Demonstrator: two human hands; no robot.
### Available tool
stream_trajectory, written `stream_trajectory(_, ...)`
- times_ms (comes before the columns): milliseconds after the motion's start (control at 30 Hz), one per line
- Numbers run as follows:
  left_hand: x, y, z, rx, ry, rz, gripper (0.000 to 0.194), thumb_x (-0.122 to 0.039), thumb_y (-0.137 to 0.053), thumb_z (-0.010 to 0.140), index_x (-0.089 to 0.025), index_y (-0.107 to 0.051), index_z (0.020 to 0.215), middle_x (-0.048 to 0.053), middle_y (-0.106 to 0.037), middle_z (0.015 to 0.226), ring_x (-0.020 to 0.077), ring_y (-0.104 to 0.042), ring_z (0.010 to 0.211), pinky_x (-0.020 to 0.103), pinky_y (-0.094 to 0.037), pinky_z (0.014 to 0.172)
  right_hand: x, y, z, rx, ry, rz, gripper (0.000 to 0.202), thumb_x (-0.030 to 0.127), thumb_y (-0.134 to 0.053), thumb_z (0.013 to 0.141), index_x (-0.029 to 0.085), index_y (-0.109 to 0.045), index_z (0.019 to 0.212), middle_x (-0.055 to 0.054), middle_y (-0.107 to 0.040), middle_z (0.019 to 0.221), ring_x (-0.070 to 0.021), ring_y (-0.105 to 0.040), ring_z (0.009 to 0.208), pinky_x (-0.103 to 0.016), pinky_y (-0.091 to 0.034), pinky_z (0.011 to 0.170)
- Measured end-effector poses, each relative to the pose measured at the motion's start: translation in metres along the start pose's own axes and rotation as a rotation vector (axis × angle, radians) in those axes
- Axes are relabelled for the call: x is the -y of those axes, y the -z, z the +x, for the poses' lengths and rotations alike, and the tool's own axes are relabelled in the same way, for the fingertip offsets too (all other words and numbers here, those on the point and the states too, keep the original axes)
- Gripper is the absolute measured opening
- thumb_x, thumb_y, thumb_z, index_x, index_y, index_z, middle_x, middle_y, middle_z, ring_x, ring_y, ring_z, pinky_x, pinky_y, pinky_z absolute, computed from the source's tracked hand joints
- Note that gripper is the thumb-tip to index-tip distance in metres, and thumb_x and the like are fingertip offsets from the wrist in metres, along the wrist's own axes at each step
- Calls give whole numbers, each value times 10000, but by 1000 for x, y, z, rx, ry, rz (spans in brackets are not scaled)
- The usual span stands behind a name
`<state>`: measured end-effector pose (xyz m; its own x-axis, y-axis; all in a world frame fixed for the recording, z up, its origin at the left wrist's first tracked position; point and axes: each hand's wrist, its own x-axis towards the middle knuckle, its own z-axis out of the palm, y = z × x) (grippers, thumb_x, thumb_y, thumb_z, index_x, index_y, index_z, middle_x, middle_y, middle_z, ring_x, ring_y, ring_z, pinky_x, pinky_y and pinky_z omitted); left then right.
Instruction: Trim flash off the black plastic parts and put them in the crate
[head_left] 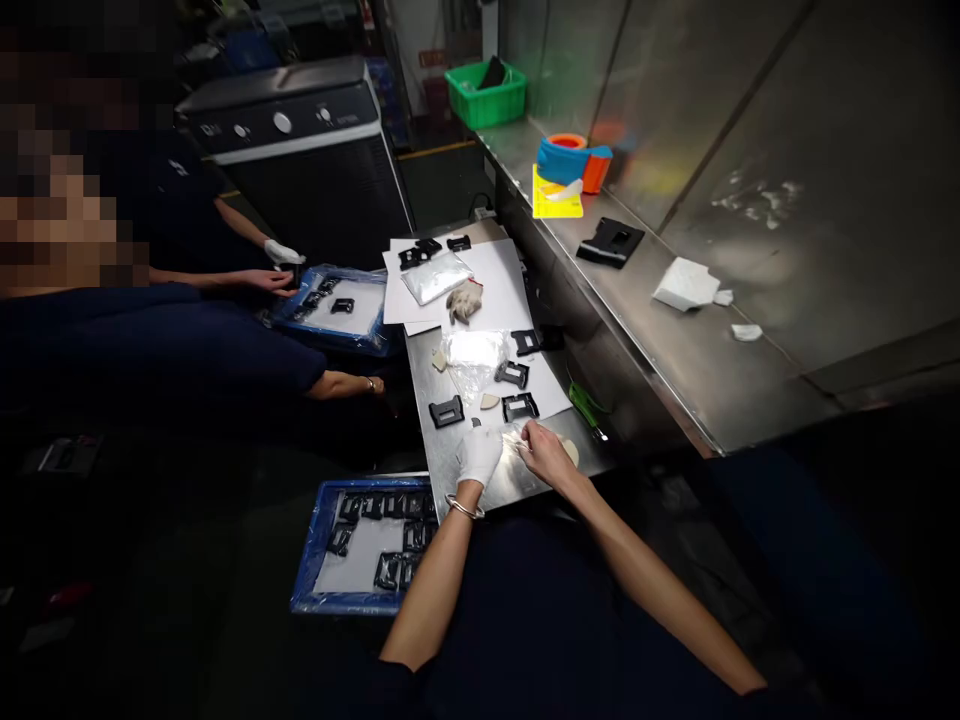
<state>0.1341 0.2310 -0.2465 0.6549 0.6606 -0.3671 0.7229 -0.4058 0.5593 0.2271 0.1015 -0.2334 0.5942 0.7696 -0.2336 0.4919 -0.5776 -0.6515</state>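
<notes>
My left hand [480, 455], in a white glove with a bracelet at the wrist, is over the near end of the metal table [442, 440]. Its fingers look curled, and what they hold cannot be made out. Bare, my right hand [547, 455] is closed in a pinch beside it, at a small whitish, shiny patch between the hands that I cannot identify. A round cream-coloured piece [571, 452] lies partly behind the right hand. Just beyond the hands are black plastic frames [447, 411], a tan wedge-shaped piece [490, 401] and a clear plastic bag [472, 355].
A blue tray [306, 570] of wrapped black parts stands low at left. Co-workers are beside another blue tray [375, 325]. Green-handled pliers [585, 400] lie at the table's right edge. A steel ledge [637, 290] carries tape rolls [562, 160] and a green bin [487, 105].
</notes>
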Motion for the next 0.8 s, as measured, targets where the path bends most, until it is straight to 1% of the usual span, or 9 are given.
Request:
stream_trajectory(100, 2, -1, 3, 58, -11, -16, 301, -396, -624, 995, -125, -667, 1119, 77, -688, 1113, 206, -677, 996, 411, -583, 898, -2, 3, 2, 13, 71, 161, 123, 322, -633, 889, 203, -604, 894, -19, -662, 845, -166, -610, 800, -269, -463, 768)
stream_trajectory(167, 3, 3, 0, 84, -57, -49, 285, -393, -618, 997, -121, -668, 1062, 59, -690, 1025, 185, -671, 925, 388, -574, 866, -4, 5, 3, -9, 85, 258, 180, 384, -609, 896, 204, -620, 902, -18, -681, 870, -156, -636, 805, -254, -490, 749)
stream_trajectory(300, 7, 20, -18, 161, -207, -149, 277, -318, -580, 1007, -83, -652, 1136, 42, -694, 915, 146, -610, 838, 303, -506, 861, -19, 9, 5, -116, 2, 353, 261, 433, -553, 902, 191, -652, 910, -39, -698, 872, -160, -659, 741, -258, -504, 679)
stream_trajectory(367, 11, 29, -28, 205, -263, -191, 383, -253, -543, 1010, -72, -559, 1347, 47, -711, 932, 150, -609, 824, 294, -493, 876, -29, 13, 6, -199, -77, 351, 246, 416, -564, 878, 186, -647, 851, -38, -670, 788, -164, -643, 684, -265, -490, 650)
stream_trajectory(433, 13, 35, -36, 229, -282, -214, 562, -199, -513, 1003, -58, -361, 1526, 68, -724, 964, 172, -633, 806, 332, -504, 886, -38, 16, 6, -263, -138, 344, 209, 384, -588, 844, 192, -629, 775, -26, -628, 717, -164, -629, 655, -266, -482, 647)
stream_trajectory(533, 8, 38, -43, 200, -298, -236, 687, -186, -474, 1009, -16, -149, 1590, 170, -701, 1179, 219, -670, 956, 386, -509, 955, -44, 16, 6, -277, -176, 374, 197, 369, -618, 810, 198, -615, 713, -6, -586, 672, -153, -625, 608, -259, -487, 625)
stream_trajectory(600, 2, 36, -47, 178, -333, -240, 614, -206, -433, 1031, -21, -204, 1570, 207, -655, 1298, 227, -655, 1082, 379, -505, 997, -42, 12, 6, -251, -181, 429, 217, 405, -632, 809, 194, -636, 761, -3, -594, 691, -148, -635, 570, -254, -496, 579)
stream_trajectory(700, -7, 31, -52, 185, -397, -192, 495, -212, -434, 1032, -99, -392, 1512, 181, -681, 1285, 235, -660, 1099, 377, -520, 992, -35, 6, 6, -205, -166, 527, 321, 508, -619, 835, 190, -636, 880, -21, -641, 785, -151, -660, 562, -259, -518, 535)
stream_trajectory(800, -12, 27, -55, 173, -429, -88, 516, -168, -518, 974, -171, -480, 1489, 146, -675, 1338, 266, -656, 1157, 413, -502, 1050, -30, 2, 4, -176, -143, 575, 369, 567, -603, 853, 200, -581, 883, -20, -644, 763, -162, -666, 587, -273, -536, 551)
